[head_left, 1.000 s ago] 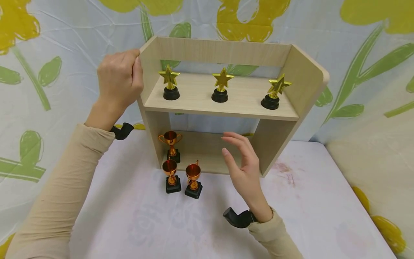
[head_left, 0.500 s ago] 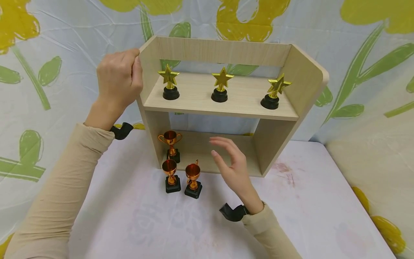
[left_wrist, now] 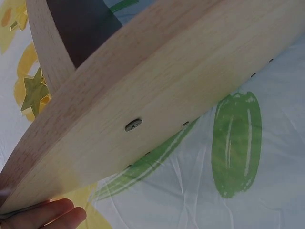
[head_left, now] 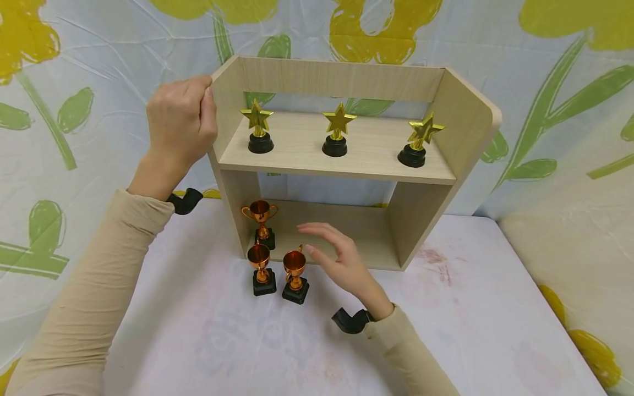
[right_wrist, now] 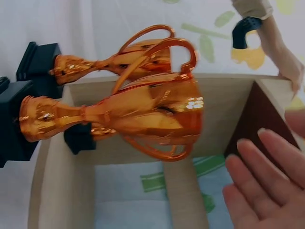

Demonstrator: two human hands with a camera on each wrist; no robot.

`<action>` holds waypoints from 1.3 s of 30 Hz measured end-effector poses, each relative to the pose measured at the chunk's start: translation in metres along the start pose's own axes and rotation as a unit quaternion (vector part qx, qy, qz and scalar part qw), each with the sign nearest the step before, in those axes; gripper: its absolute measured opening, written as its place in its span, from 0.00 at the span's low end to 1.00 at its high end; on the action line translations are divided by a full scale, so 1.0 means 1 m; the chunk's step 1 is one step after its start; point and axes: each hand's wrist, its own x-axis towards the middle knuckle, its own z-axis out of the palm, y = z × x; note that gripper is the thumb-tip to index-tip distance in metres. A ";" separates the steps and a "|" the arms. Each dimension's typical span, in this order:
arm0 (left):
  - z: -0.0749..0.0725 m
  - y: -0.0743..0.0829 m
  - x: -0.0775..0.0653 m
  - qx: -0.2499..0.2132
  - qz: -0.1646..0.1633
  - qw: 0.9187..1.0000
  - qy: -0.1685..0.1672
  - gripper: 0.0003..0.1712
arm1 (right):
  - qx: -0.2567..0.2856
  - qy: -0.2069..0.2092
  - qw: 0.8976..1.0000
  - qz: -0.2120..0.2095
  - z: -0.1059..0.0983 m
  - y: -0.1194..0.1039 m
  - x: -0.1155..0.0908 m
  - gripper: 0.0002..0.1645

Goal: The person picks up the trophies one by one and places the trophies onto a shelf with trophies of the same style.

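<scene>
My left hand (head_left: 180,118) grips the upper front corner of the left side panel of a pale wooden shelf (head_left: 337,175); in the left wrist view its fingers (left_wrist: 52,215) lie against the panel's outer face. My right hand (head_left: 342,258) holds nothing, its fingers spread and softly bent beside a copper-coloured trophy cup (head_left: 294,264) on a black base. A second trophy cup (head_left: 260,256) stands just left of that one on the table, and a third trophy cup (head_left: 260,212) stands inside the lower compartment at its left end. The right wrist view shows the nearest cup large, apart from the fingers.
On the upper board stand three gold star trophies: a left one (head_left: 257,118), a middle one (head_left: 339,118) and a right one (head_left: 423,131). A white cloth (head_left: 198,330) covers the table. Behind the shelf hangs a flower-print sheet (head_left: 124,44).
My right hand has moved left and slightly down, from before the lower compartment's right half to beside the right-hand front cup. The left hand, shelf and trophies stay in place.
</scene>
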 end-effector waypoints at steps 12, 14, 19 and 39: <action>0.000 -0.001 -0.001 -0.002 0.000 1.000 0.003 0.23 | -0.031 -0.105 0.994 -0.021 0.006 0.048 -0.006 0.31; 0.001 0.000 -0.001 -0.003 0.000 1.000 0.002 0.23 | -0.032 -0.117 0.992 -0.019 0.005 0.050 -0.007 0.31; 0.001 0.000 -0.001 -0.001 0.000 1.000 -0.001 0.23 | -0.046 -0.151 0.987 -0.004 0.005 0.049 -0.008 0.33; 0.000 0.000 0.000 -0.001 0.000 1.000 0.002 0.23 | -0.075 -0.180 0.981 -0.015 0.008 0.054 -0.007 0.28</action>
